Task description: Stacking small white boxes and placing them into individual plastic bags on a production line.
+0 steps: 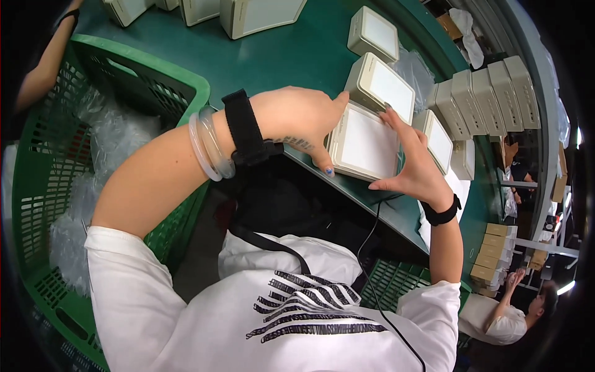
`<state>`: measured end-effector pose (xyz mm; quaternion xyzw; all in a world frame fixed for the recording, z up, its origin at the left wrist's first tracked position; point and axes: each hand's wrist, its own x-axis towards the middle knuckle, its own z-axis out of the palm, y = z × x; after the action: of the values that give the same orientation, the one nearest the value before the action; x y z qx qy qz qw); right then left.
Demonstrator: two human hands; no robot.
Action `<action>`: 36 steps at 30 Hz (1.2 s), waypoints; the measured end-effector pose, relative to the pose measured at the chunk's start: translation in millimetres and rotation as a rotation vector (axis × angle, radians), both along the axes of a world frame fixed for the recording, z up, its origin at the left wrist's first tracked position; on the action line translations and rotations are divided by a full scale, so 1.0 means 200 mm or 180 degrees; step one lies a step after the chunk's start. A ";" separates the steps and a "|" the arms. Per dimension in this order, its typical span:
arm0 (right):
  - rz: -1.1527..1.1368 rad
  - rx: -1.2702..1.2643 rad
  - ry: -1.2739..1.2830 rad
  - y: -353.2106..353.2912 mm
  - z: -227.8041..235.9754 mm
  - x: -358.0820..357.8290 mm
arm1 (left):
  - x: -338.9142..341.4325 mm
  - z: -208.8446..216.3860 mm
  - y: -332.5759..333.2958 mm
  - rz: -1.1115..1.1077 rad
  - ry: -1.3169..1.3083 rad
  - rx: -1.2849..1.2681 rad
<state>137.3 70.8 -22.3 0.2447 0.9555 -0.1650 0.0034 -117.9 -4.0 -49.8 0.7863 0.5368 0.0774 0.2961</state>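
A cream box with a white top panel lies at the near edge of the green table, between my two hands. My left hand grips its left side, thumb toward the near corner and the other fingers at the far corner. Across from it, my right hand curves round the right side, with the thumb at the near right corner and a finger over the far edge. Just beyond stands a similar cream box, touching or very close to the held one. Another such box is behind my right hand.
A green crate with crumpled clear plastic bags stands at left. More boxes line the table's far side; a row of upright boxes stands at right. A black cable hangs in front of me. Another person is at lower right.
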 end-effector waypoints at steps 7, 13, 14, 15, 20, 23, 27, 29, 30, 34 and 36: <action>0.0019 0.0179 0.0009 0.00 0.02 -0.02 | -0.12 0.04 0.06 0.0171 -0.0033 -0.0178; 0.0118 0.0082 -0.0007 0.01 0.00 -0.03 | -0.09 0.07 0.04 0.0108 -0.0052 -0.0349; 0.0111 0.0063 -0.0002 0.00 -0.01 -0.03 | -0.08 0.05 0.03 0.0150 -0.0196 -0.0290; 0.0107 0.0031 -0.0012 0.00 -0.01 -0.03 | -0.07 0.04 0.03 0.0189 -0.0340 -0.0230; 0.0131 -0.0122 -0.0028 0.02 -0.01 -0.02 | 0.01 -0.06 -0.01 0.0257 -0.0597 0.0376; 0.0154 -0.0364 0.0022 0.06 -0.02 0.03 | 0.03 -0.05 -0.04 0.0219 -0.0249 0.0700; 0.0179 -0.0863 0.0116 0.12 -0.04 0.08 | 0.03 0.02 -0.06 0.0150 0.0065 0.0788; 0.0237 -0.1095 0.0079 0.14 -0.05 0.07 | 0.04 0.04 -0.05 0.0108 0.0134 0.0748; 0.0217 -0.1112 0.0080 0.16 -0.05 0.07 | 0.05 0.04 -0.05 0.0143 0.0207 0.0701; 0.0368 -0.1042 -0.0223 0.15 -0.02 0.05 | 0.09 0.05 -0.04 0.0205 0.0517 0.0616; 0.0278 -0.1165 -0.0192 0.13 -0.02 0.06 | 0.13 0.08 -0.04 0.0223 0.0906 0.0691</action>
<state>149.6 97.2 -26.3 0.2030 0.9187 -0.3283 0.0836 -92.4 -11.9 -34.6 0.7974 0.5888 0.0330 0.1277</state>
